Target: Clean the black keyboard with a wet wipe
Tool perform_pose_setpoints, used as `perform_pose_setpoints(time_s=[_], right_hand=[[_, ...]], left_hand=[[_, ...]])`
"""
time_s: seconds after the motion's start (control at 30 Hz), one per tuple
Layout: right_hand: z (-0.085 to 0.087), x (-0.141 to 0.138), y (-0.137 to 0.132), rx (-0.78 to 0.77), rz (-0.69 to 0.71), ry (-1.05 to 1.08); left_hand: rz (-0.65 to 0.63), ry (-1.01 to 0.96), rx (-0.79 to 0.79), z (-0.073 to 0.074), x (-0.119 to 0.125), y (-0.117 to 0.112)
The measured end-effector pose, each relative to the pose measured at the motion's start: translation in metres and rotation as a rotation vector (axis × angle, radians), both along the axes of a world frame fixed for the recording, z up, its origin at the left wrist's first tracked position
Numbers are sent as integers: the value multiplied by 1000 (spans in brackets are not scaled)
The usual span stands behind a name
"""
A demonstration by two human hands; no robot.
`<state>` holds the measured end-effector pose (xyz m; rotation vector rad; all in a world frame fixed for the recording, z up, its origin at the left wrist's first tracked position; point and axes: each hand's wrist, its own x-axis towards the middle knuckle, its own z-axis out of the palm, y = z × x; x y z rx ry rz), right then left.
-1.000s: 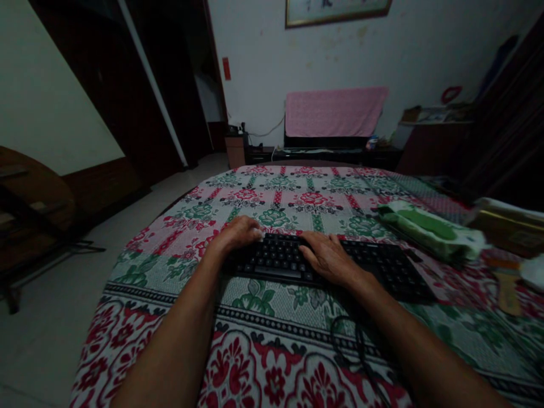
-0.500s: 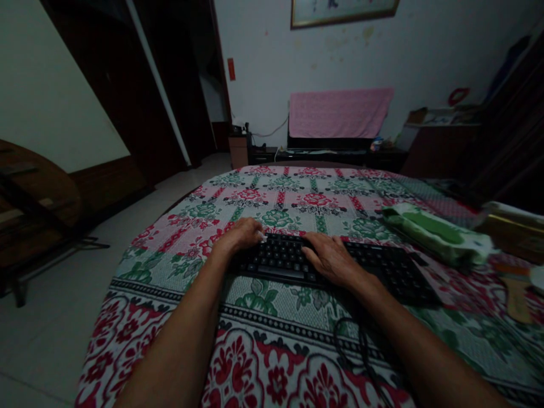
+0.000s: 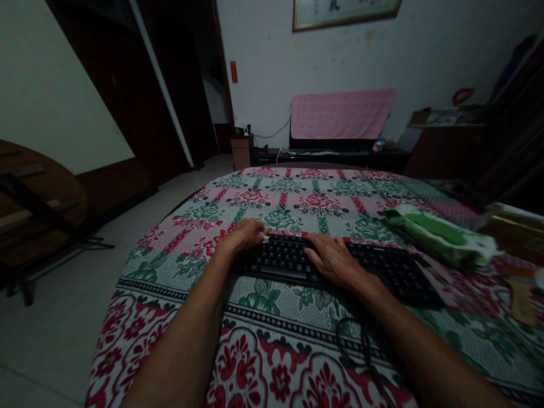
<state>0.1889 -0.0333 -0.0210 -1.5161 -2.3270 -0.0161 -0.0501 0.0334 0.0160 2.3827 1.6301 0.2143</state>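
Observation:
A black keyboard (image 3: 280, 260) lies on the patterned tablecloth. At its upper left corner is my left hand (image 3: 247, 233), closed with a small white wipe (image 3: 266, 238) showing at the fingertips and touching the keys. Most of those fingers are hidden behind the hand. Across the middle of the keyboard lies my right hand (image 3: 329, 255), its fingers curled over the far edge and its thumb on the keys, gripping it. A dark cable (image 3: 361, 340) loops on the cloth below the right wrist.
To the right lie a green and white wipes pack (image 3: 442, 235), a brush with a wooden handle (image 3: 522, 300) and a box (image 3: 516, 232). The tablecloth (image 3: 263, 198) covers a round table. A folded round tabletop (image 3: 38, 187) stands at left; a pink towel (image 3: 340, 113) hangs at the back.
The whole view has shifted slightly, so everything sits a little further right. Both hands keep nearly the same places on the keyboard.

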Motion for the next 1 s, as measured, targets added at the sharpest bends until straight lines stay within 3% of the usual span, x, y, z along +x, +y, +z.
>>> perform_pose_setpoints(time_s=[0.27,0.53,0.67,0.8,1.0], right_hand=[[-2,1,2,16,1,11],[-3,1,0,29,13,4],[-4,1,1,19,6,6],[-5,1,2,25,-6,19],[-1,0,-2,-70,100,12]], left_hand=[[180,20,26,1,-12,4],[161,-20,-82,2,-13,-5],[225,-72,44,-2,-18,-2],[210,-144,118,-8,-32,6],[249,-244,42,-10,-56,12]])
